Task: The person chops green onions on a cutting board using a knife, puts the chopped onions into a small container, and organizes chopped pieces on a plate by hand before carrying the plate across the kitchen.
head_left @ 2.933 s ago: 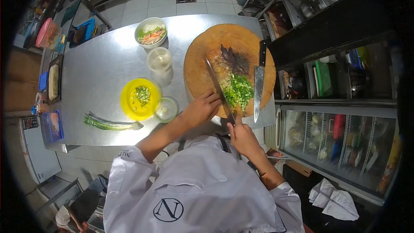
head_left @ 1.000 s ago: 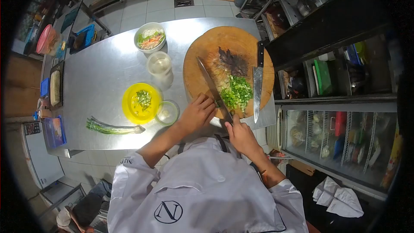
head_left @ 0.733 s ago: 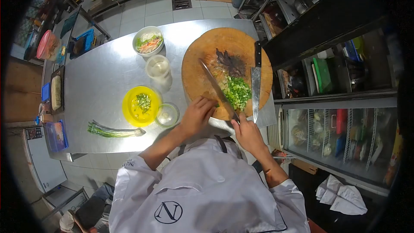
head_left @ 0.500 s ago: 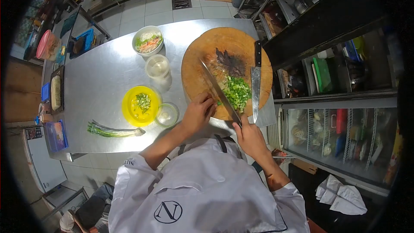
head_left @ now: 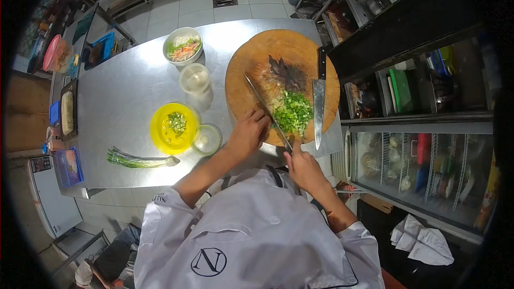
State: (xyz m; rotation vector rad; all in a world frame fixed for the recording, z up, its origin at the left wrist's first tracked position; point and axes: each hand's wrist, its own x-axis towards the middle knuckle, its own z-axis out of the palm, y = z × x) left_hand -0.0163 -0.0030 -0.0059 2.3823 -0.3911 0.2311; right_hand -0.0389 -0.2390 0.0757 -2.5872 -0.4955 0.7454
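Observation:
My right hand (head_left: 304, 169) is wrapped round the handle of a kitchen knife (head_left: 263, 100), whose blade lies slantwise over a round wooden chopping board (head_left: 243, 61). Curled at the left side of that blade, my left hand (head_left: 250, 132) has its fingertips low over the board; anything under them is hidden. Chopped spring onion (head_left: 293, 112) is heaped to the right of the blade. Beyond the heap are some dark, shrivelled pieces (head_left: 286, 73). A second knife (head_left: 319, 96) with a black handle rests along the board's right side.
On the steel table (head_left: 118, 101) stand a yellow bowl (head_left: 156, 140) with chopped greens, a clear tub (head_left: 207, 140), a plastic cup (head_left: 195, 79) and a white bowl (head_left: 197, 58) of food. Whole spring onions (head_left: 142, 159) lie at the front left. A glass-fronted fridge (head_left: 417, 168) is at right.
My right hand and the knife have shifted slightly left, away from the chopped heap. My left hand stays curled beside the blade. The whole view has moved a little.

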